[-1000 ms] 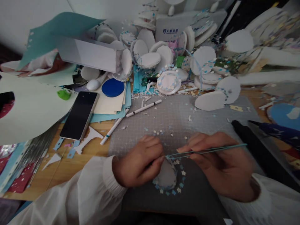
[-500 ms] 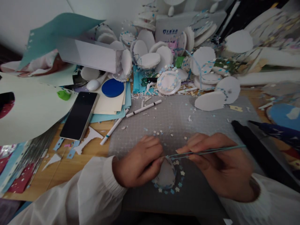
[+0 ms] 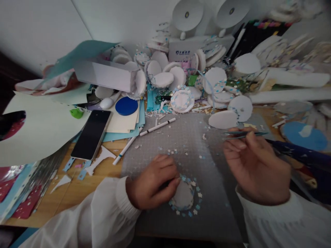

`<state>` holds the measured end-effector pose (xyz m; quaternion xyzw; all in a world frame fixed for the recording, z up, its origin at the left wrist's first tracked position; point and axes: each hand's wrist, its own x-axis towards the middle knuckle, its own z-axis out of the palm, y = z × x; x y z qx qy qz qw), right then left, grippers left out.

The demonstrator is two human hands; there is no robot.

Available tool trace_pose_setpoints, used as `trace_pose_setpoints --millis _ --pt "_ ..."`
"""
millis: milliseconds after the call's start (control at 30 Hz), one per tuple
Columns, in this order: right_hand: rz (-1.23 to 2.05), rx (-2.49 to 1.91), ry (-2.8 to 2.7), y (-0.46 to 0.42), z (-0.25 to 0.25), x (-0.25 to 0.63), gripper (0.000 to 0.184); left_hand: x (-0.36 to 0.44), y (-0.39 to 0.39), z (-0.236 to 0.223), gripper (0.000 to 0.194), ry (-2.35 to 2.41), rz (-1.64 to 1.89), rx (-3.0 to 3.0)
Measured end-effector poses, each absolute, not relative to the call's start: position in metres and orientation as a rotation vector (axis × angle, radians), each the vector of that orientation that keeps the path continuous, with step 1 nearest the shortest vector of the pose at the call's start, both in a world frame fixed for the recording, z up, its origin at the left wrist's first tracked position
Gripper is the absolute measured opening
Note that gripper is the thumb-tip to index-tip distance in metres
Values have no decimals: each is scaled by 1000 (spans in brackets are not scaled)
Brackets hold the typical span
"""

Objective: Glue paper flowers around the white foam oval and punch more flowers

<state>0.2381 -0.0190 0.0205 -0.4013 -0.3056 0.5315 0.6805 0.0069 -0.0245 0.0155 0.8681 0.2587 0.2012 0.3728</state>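
Note:
A small white disc (image 3: 183, 195) lies on the grey cutting mat, ringed by a looped chain of tiny blue and cream star pieces. My left hand (image 3: 155, 182) is closed, its thumb and curled forefinger pinching the disc's upper left edge; the other fingers are tucked under. My right hand (image 3: 256, 168) is raised to the right, well apart from the disc, and a bit blurred. Thin teal tweezers (image 3: 240, 134) are gripped between its thumb and fingers. I cannot make out anything at the tweezers' tips. Loose tiny stars (image 3: 172, 151) are scattered above the left hand.
Many white discs with star chains (image 3: 182, 99) are heaped at the back. A phone (image 3: 91, 134), a blue lid (image 3: 126, 105) and paper sheets lie left. Two white-and-black sticks (image 3: 157, 126) rest on the mat (image 3: 207, 220). A dark blue item (image 3: 300, 156) sits right.
My right hand has moved right, away from the disc, carrying the tweezers. The left hand has stayed at the disc, and more of the star ring shows. The view has tilted up slightly.

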Motion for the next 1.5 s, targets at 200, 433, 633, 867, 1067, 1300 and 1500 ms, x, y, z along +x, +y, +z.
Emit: trace_pose_setpoints --millis 200,433,633,867,1067,1300,1500 --pt "1318 -815 -776 -23 17 229 8 6 -32 14 12 803 614 2327" --pt "1436 -742 -799 -25 14 226 7 6 -41 26 9 969 911 2153" --pt "1617 -592 -908 -34 17 221 8 24 -43 51 18 1054 1025 1624" --pt "1695 -561 -904 -37 17 217 8 33 -43 60 17 1078 910 1304" --pt "1721 -570 -889 -37 24 216 9 30 -38 62 19 1048 866 1073" --pt "1547 -659 -835 -32 20 222 10 16 -35 69 17 1027 912 1020" --pt "1494 -667 -888 -32 20 222 10 4 -34 70 30 1110 968 1197"
